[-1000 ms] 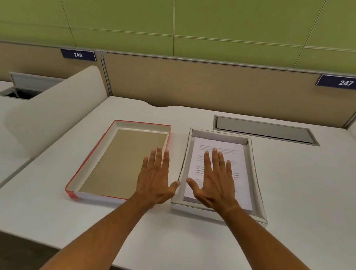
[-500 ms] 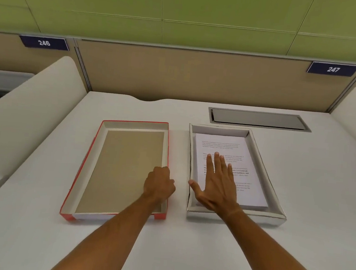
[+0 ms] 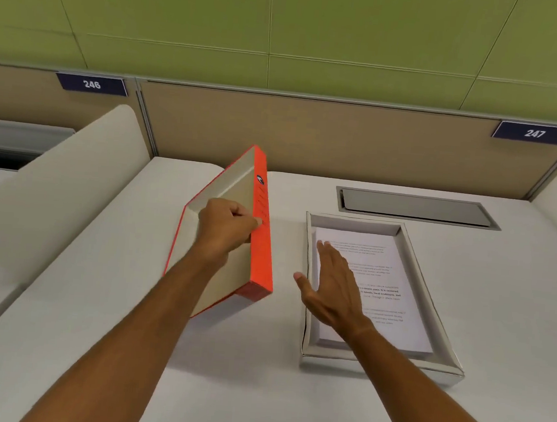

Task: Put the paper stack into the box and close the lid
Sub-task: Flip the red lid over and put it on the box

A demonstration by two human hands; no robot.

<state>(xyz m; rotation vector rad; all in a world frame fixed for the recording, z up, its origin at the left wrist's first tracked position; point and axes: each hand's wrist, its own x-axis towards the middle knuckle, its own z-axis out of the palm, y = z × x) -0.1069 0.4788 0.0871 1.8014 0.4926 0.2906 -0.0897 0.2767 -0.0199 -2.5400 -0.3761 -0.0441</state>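
The white box (image 3: 433, 278) lies open on the desk at centre right, and the printed paper stack (image 3: 385, 280) rests inside it. My right hand (image 3: 334, 289) hovers flat with fingers apart over the box's left wall and the paper's left part. The red-edged lid (image 3: 262, 243) is tilted up on its left side, left of the box, its brown inside facing left. My left hand (image 3: 226, 228) grips the lid's raised right rim.
A white desk (image 3: 254, 394) carries everything. A grey cable flap (image 3: 415, 207) is set in the desk behind the box. A tan partition (image 3: 310, 136) runs along the back; rounded white dividers (image 3: 53, 191) stand at both sides.
My left hand closed on the lid's right rim and lifted that side, so the lid now stands tilted. My right hand slid slightly toward the box's left wall.
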